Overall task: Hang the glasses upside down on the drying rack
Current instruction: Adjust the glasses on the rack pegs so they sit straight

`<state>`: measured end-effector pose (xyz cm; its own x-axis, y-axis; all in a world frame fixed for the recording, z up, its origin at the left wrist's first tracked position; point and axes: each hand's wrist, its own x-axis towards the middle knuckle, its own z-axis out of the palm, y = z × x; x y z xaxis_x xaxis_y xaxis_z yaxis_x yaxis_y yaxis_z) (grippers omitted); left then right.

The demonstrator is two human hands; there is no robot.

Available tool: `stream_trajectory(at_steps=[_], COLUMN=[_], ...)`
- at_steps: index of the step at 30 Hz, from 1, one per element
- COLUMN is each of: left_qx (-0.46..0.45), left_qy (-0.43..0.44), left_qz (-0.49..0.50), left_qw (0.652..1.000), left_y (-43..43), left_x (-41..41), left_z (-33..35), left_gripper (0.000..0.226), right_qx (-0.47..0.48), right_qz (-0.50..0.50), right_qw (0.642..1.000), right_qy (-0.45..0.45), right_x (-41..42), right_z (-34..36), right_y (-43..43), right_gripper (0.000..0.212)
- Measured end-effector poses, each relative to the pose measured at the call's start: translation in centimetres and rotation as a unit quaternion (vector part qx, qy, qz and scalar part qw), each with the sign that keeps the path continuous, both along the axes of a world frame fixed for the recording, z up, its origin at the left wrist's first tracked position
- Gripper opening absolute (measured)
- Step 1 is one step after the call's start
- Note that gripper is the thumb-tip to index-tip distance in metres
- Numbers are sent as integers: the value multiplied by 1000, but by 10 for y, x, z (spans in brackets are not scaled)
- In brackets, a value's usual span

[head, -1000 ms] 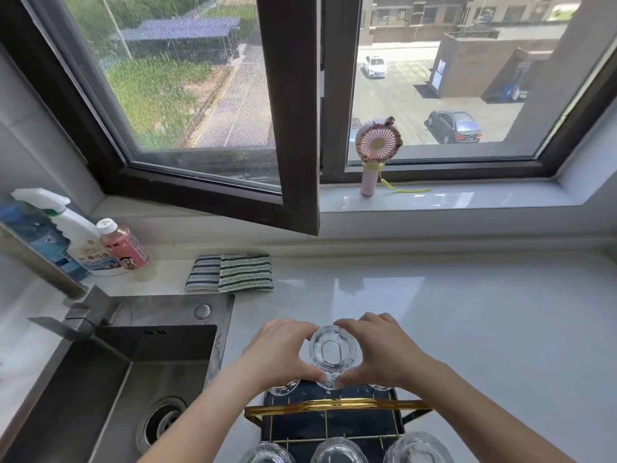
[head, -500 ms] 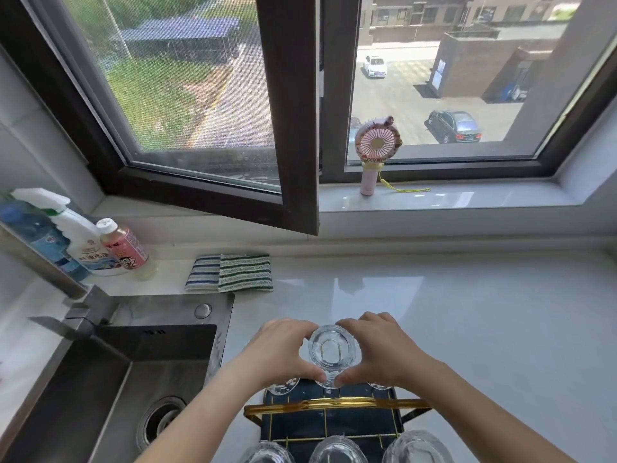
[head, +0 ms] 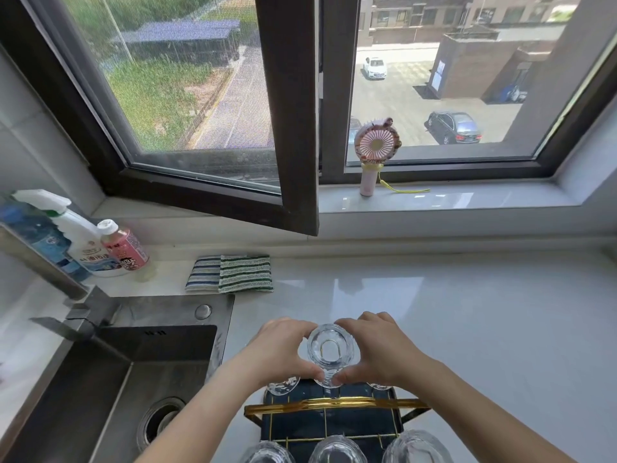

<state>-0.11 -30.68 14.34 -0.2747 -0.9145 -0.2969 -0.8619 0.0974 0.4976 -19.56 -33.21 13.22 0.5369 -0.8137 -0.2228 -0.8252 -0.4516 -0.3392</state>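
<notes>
A clear glass [head: 330, 354] is upside down over a gold peg at the far middle of the drying rack [head: 334, 404], which has a gold handle and a dark tray. My left hand [head: 280, 352] and my right hand [head: 380, 350] both clasp this glass from its sides. Two more upturned glasses peek out beside it, one under my left hand [head: 282, 385] and one under my right hand [head: 379, 385]. Three upturned glasses stand along the rack's near row [head: 334, 449], cut off by the frame's bottom edge.
A steel sink [head: 110, 379] with a faucet [head: 66, 315] lies to the left. Spray bottles [head: 83, 238] and a pink bottle [head: 125, 245] stand behind it, near folded striped cloths [head: 230, 274]. A pink hand fan [head: 374, 155] stands on the windowsill. White counter [head: 484, 329] stretches to the right.
</notes>
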Motion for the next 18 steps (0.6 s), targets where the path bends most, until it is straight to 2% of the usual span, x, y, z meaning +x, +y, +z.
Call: stream_trajectory(at_steps=[16, 18], left_qx=[-1, -7], left_qy=[2, -10], left_qz=[-2, -7], left_qw=[1000, 1000], left_y=[-3, -2], left_x=[2, 3], left_z=[-7, -7], left_gripper=[62, 70], right_qx=[-1, -2], right_qz=[10, 14], right_qw=[1000, 1000], right_qy=[0, 5], right_x=[0, -1], right_z=[0, 1], right_y=[0, 0], right_gripper=[88, 92])
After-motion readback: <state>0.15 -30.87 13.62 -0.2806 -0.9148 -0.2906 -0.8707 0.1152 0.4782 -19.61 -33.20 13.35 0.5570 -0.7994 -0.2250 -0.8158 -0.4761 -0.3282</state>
